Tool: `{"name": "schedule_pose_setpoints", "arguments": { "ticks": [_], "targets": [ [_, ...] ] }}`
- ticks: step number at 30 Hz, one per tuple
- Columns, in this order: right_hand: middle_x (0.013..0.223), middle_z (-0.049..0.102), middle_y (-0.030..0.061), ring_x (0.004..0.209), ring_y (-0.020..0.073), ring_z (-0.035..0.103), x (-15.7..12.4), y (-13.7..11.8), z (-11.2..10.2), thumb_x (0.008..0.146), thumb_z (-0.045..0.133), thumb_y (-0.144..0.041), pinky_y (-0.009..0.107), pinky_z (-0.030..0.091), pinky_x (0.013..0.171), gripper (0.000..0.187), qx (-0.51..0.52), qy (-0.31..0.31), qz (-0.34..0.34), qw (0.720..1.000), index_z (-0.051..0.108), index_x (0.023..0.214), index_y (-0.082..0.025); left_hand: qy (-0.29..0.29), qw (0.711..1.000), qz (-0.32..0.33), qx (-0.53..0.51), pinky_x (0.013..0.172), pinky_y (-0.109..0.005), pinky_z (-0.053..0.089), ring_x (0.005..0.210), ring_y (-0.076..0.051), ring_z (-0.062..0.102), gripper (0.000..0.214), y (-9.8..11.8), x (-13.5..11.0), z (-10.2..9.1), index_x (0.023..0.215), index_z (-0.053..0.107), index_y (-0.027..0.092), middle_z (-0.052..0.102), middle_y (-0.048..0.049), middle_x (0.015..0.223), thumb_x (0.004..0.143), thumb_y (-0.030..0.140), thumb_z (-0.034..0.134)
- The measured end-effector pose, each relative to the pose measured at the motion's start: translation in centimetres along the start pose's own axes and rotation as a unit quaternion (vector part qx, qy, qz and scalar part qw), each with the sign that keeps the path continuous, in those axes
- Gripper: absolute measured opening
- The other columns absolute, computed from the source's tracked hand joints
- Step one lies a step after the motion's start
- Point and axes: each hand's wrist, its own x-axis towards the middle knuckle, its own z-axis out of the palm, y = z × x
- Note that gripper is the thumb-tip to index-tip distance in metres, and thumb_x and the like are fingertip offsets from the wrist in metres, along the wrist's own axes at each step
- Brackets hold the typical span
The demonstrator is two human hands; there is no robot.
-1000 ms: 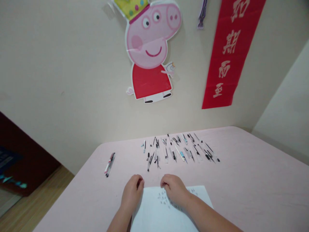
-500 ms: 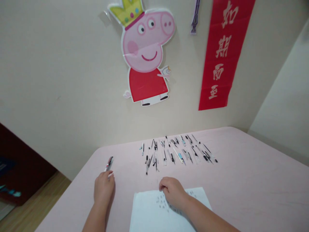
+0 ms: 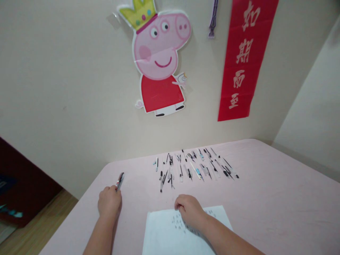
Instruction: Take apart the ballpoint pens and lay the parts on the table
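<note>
With the white paper (image 3: pixel 162 233) taken as the hub and the wall (image 3: pixel 87 88) as twelve, a small bundle of pens (image 3: pixel 120 179) is seen at ten o'clock on the pink tabletop (image 3: pixel 268 198). Its lower end is met by the left hand (image 3: pixel 109 201), which is stretched out palm down between nine and ten; its fingertips are hidden, so whether the pens are gripped or merely touched cannot be told. The right hand (image 3: pixel 190 209) is held at the paper's twelve o'clock edge, closed in a curl, and rows of dark marks (image 3: pixel 179 223) are partly covered by it and its forearm. Just past twelve, pen parts (image 3: pixel 196 171) in black, clear and pale blue are spread in two rough rows. On the wall, a pink pig cutout (image 3: pixel 160 71) is mounted between eleven and twelve, and a red banner (image 3: pixel 247 60) is hung at one
</note>
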Motion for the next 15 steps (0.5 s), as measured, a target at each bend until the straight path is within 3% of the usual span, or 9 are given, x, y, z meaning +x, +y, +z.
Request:
{"name": "schedule_pose_setpoints", "arguments": {
  "ticks": [8,15],
  "targets": [
    [0.079,0.070,0.0031,0.075,0.0172,0.062,0.0,-0.3,-0.1,0.065,0.043,-0.004,0.025,0.042,0.071,0.034,0.004,0.003,0.007,1.000,0.072,0.075,-0.020,-0.021,1.000,-0.008,0.014,0.071,-0.035,0.044,0.090,-0.030,0.059,0.036,1.0,-0.6,-0.4,0.092,0.068,0.010,0.063,-0.0167,0.093,0.084,0.025,0.036],
    [0.079,0.070,0.0033,0.076,0.0172,0.062,0.0,-0.2,-0.1,0.066,0.042,-0.005,0.025,0.042,0.072,0.034,0.012,0.004,0.004,1.000,0.071,0.075,-0.020,-0.005,1.000,0.025,-0.003,0.070,-0.035,0.043,0.088,-0.029,0.059,0.031,2.0,-2.0,-1.1,0.083,0.066,0.011,0.063,-0.0163,0.091,0.083,0.025,0.038]
  ]
}}
